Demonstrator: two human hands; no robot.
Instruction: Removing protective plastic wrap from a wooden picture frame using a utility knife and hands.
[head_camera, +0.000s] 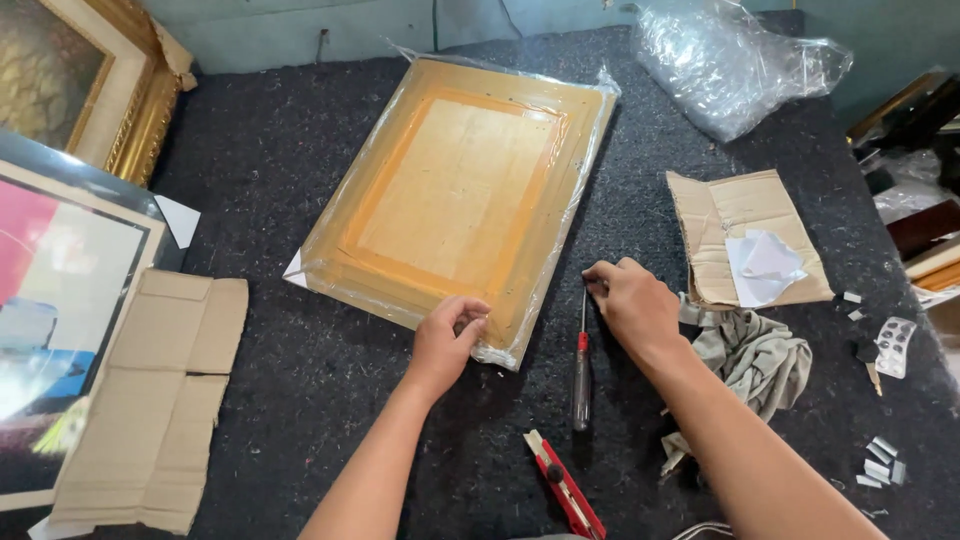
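On the dark table (300, 380) I see the wrapped frame (455, 200) lying face down, long axis running away and slightly right. My left hand (447, 340) pinches its near edge; my right hand (630, 300), curled (nothing visibly held), touches the screwdriver (581, 370) tip, which points away.

Under the left hand (448, 335) a tan-and-orange frame back (455, 195) in clear film, by the right hand (630, 300) a red-collared screwdriver (581, 375), nearer us a red cutter (565, 492), all on speckled charcoal felt (300, 370), grey-beige rag (750, 355) rightward.
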